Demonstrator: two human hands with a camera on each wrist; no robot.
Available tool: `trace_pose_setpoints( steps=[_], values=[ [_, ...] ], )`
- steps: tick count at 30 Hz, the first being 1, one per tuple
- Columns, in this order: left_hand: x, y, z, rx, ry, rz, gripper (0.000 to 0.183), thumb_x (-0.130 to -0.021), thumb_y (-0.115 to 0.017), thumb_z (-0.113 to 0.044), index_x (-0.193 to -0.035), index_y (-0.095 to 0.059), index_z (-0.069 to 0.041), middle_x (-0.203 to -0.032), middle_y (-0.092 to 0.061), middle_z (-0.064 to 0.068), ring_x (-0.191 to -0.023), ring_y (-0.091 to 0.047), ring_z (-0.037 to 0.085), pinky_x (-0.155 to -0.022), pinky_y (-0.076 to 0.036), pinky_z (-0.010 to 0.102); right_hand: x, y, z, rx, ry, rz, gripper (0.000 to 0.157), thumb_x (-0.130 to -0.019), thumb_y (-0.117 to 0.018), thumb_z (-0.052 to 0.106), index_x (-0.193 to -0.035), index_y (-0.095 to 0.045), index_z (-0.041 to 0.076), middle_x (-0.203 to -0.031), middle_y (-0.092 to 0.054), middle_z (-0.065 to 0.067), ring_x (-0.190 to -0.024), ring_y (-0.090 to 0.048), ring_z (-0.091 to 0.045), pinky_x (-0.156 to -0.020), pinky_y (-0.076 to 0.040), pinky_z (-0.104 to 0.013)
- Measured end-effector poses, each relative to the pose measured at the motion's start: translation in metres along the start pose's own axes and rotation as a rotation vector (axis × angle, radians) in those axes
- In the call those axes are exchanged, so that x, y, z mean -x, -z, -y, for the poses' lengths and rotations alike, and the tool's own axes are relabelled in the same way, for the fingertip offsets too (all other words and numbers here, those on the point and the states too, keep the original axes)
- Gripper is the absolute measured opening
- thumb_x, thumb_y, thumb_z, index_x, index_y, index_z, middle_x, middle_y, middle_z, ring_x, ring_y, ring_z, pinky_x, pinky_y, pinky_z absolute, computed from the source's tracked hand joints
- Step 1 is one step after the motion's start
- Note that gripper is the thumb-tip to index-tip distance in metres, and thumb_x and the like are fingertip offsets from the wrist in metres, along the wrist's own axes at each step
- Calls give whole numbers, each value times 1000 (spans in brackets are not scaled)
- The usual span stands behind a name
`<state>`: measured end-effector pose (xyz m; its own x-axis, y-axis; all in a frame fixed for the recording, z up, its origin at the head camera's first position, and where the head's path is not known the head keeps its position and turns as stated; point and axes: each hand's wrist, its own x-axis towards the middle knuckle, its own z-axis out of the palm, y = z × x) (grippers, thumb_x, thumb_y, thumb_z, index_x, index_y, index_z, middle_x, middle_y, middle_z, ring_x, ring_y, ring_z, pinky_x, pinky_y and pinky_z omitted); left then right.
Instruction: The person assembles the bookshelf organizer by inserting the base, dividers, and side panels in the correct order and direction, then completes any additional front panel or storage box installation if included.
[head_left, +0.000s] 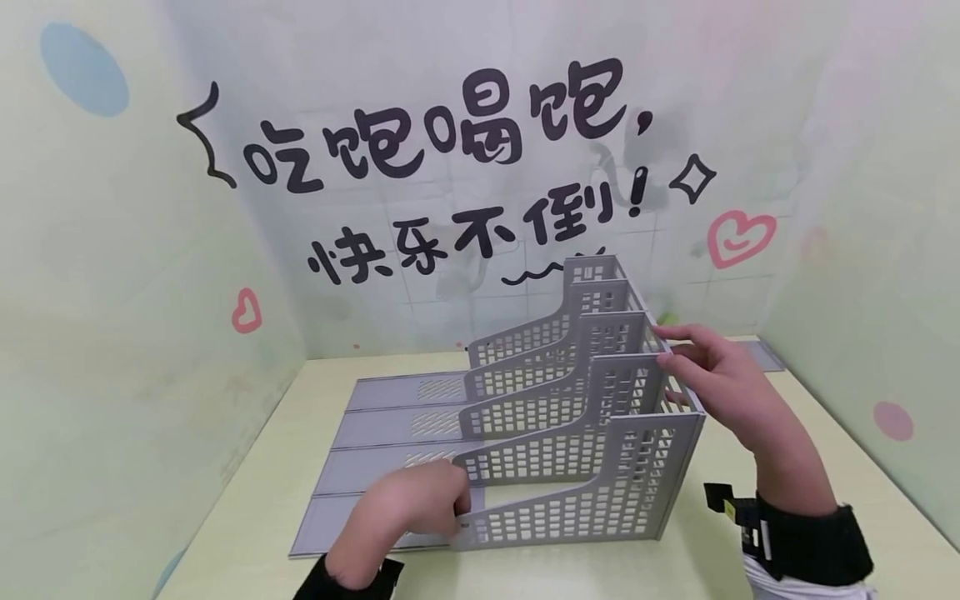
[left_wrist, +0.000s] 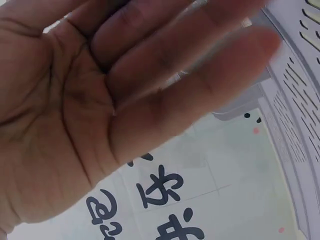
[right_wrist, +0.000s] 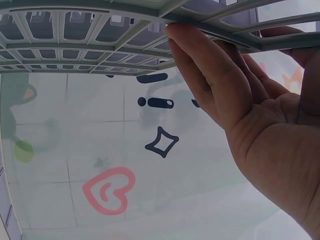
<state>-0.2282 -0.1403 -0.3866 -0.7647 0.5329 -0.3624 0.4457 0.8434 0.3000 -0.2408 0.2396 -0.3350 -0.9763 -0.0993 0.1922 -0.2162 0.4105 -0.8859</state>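
A grey plastic file rack (head_left: 540, 458) with several perforated dividers stands upright on the table, its low front ends pointing left. My left hand (head_left: 420, 500) is at the low front end of the nearest divider, fingers bent around its tip; the exact contact is hidden. In the left wrist view, the palm and outer fingers of that left hand (left_wrist: 115, 85) show, apart from the rack. My right hand (head_left: 723, 379) grips the upper part of the rack's tall back. Seen from the right wrist, the right hand's fingers (right_wrist: 215, 70) touch the slotted back frame.
A flat grey folding panel (head_left: 382, 433) with slotted patches lies left of the rack. Another grey flat piece (head_left: 761, 357) lies at the table's far right. The pale table (head_left: 277, 467) is bounded by walls at left, back and right.
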Motion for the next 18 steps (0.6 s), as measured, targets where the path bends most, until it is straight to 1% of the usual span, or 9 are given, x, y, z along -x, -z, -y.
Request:
trace_pose_setpoints(
  steps=[2, 4, 6, 8, 11, 18],
  values=[
    [-1, -2, 1, -38, -19, -21, 31, -76, -74, 7, -60, -63, -16, -56, -40, -11, -54, -30, 8, -50, -26, 23, -1, 0, -2, -23, -3, 12, 52, -109, -60, 20, -156, -47, 2, -116, -75, 4, -94, -72, -2, -79, -65, -27],
    [-2, 0, 2, -64, -40, -41, 38, -77, -72, 7, -56, -54, -18, -56, -30, -11, -55, -26, 8, -51, -23, 23, -1, 2, -3, -45, -9, 20, 52, -110, -60, 20, -156, -46, 1, -112, -73, 13, -94, -72, -2, -79, -65, -27],
    [-2, 3, 2, -77, -61, -53, 44, -78, -69, 9, -54, -46, -20, -57, -24, -10, -56, -22, 8, -52, -20, 24, -1, 3, -4, -62, -14, 25, 53, -110, -60, 20, -157, -45, 0, -110, -71, 18, -94, -72, -3, -79, -65, -27],
    [-2, 6, 1, -79, -74, -56, 46, -78, -68, 10, -54, -44, -20, -58, -23, -10, -57, -22, 8, -53, -20, 24, -1, 5, -5, -73, -16, 27, 54, -110, -60, 19, -157, -45, 0, -109, -70, 20, -94, -73, -4, -79, -65, -27],
    [-3, 8, 0, -70, -79, -38, 48, -78, -67, 12, -53, -42, -20, -57, -22, -11, -57, -21, 8, -53, -18, 24, -2, 5, -6, -74, -10, 25, 53, -109, -60, 19, -157, -45, 0, -109, -71, 21, -94, -73, -3, -79, -66, -28],
    [-6, 3, 0, -62, -81, 6, 54, -76, -64, 14, -54, -30, -21, -56, -16, -12, -56, -15, 8, -52, -15, 23, -2, 4, -5, -70, -17, 28, 54, -110, -60, 19, -157, -44, -1, -108, -71, 21, -94, -72, -3, -78, -65, -27]
  ],
)
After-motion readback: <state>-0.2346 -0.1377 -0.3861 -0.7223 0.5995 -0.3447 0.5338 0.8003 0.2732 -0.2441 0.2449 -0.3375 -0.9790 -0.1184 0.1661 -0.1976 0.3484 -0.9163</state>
